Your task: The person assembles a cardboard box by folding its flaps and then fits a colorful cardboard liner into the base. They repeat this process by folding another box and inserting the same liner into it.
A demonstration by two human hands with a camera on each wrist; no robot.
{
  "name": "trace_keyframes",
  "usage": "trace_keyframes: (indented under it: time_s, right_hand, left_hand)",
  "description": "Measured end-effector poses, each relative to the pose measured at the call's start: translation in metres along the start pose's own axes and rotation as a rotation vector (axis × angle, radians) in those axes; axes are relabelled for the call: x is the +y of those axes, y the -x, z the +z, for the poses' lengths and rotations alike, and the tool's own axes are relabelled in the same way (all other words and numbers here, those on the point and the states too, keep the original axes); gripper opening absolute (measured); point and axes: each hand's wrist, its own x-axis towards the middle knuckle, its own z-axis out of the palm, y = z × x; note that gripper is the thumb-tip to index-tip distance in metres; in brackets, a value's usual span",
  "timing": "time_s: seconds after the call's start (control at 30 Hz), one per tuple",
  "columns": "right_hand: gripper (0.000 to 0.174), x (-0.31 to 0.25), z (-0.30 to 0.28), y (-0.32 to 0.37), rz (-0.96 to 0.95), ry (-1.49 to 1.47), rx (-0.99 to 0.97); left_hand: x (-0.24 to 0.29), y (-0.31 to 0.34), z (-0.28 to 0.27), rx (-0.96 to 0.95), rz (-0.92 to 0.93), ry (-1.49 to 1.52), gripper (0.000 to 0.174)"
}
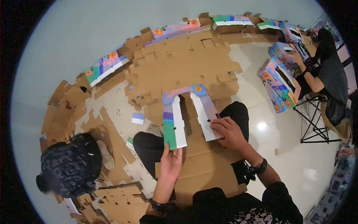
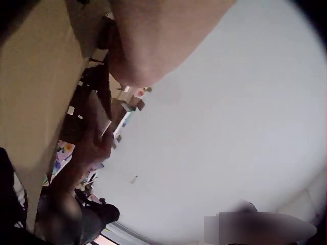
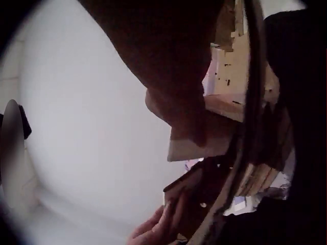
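Observation:
A folded, printed cardboard piece (image 1: 169, 128) in an upside-down U shape, with blue, green and pink faces and white flaps, is held over the lap in the head view. My left hand (image 1: 172, 164) pinches the lower end of its green leg, thumb at the edge and fingers underneath. On the other leg, my right hand (image 1: 232, 133) grips the outer edge near a small dark hole, its thumb hidden beneath. Under the piece, a plain brown cardboard sheet (image 1: 205, 171) lies across the lap. Both wrist views are dark and show the cardboard only in part.
Large brown cardboard sheets (image 1: 179, 63) cover the floor ahead. Printed cardboard pieces (image 1: 106, 67) line the wall. A dark backpack (image 1: 72, 164) sits at the left. On the right, another person (image 1: 330, 74) sits on a folding stool beside printed boxes (image 1: 279, 84).

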Motion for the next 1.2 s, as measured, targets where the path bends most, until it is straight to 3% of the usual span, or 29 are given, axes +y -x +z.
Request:
trace_keyframes:
  time_s: [0.1, 0.2, 0.3, 0.4, 0.5, 0.6, 0.63, 0.67, 0.73, 0.77, 0.87, 0.9, 1.0, 1.03, 1.13, 1.17, 1.2]
  right_hand:
    - [0.075, -0.019, -0.017, 0.032, 0.152, -0.039, 0.018]
    - [0.071, -0.026, -0.027, 0.089, 0.466, 0.145, 0.049]
    - [0.067, -0.038, -0.023, 0.123, 0.948, -0.16, -0.152]
    - [0.063, -0.042, 0.007, 0.132, 0.674, -0.134, 0.032]
    - [0.059, -0.064, 0.009, 0.107, 0.658, -0.279, 0.122]
    - [0.055, -0.079, -0.019, 0.098, 0.471, -0.271, 0.202]
    - [0.054, -0.081, -0.027, 0.097, 0.388, -0.246, 0.23]
    - [0.052, -0.08, -0.032, 0.098, 0.323, -0.231, 0.171]
    - [0.049, -0.078, -0.043, 0.104, 0.201, -0.189, 0.047]
    - [0.045, -0.08, -0.045, 0.1, 0.107, -0.138, -0.005]
    - [0.042, -0.076, -0.027, 0.096, 0.092, -0.269, -0.168]
    - [0.042, -0.071, -0.02, 0.094, 0.146, -0.312, -0.184]
    - [0.054, -0.078, -0.028, 0.076, 0.751, -0.339, -0.332]
    - [0.065, -0.067, -0.017, 0.084, 0.746, -0.369, -0.255]
    - [0.074, -0.058, -0.023, 0.063, 0.833, -0.335, -0.356]
    - [0.07, -0.053, -0.023, 0.055, 0.709, -0.363, -0.368]
    - [0.067, -0.046, -0.021, 0.047, 0.585, -0.391, -0.378]
  left_hand:
    - [0.018, 0.027, -0.018, -0.032, -0.167, -0.386, 0.035]
    - [0.033, 0.067, -0.034, 0.017, 0.309, -1.43, 0.04]
    - [0.037, 0.065, -0.066, 0.104, 0.586, -1.749, 0.046]
    - [0.037, 0.055, -0.088, 0.189, 0.881, -2.053, 0.052]
    - [0.014, 0.055, -0.069, 0.041, 0.71, -1.365, 0.056]
    - [0.01, 0.073, -0.06, 0.002, 0.773, -1.444, 0.05]
    - [0.011, 0.085, -0.044, -0.055, 0.834, -1.53, 0.039]
    - [0.013, 0.09, -0.046, -0.066, 0.828, -1.539, 0.03]
    - [0.023, 0.097, -0.045, -0.296, 0.982, -1.898, 0.027]
    - [0.02, 0.099, -0.047, -0.302, 0.937, -1.972, 0.028]
    - [0.013, 0.093, -0.06, -0.196, 0.608, -1.879, 0.026]
    - [0.019, 0.087, -0.076, -0.268, 0.664, -1.922, 0.054]
    - [0.022, 0.078, -0.076, 0.054, 0.469, -1.624, 0.089]
    - [0.03, 0.07, -0.079, -0.01, 0.396, -1.652, 0.121]
    - [0.05, 0.035, -0.074, -0.201, 0.287, -1.774, 0.129]
    - [0.055, 0.029, -0.057, -0.145, 0.008, -1.668, 0.124]
    - [0.059, 0.019, -0.067, -0.202, -0.012, -1.661, 0.116]
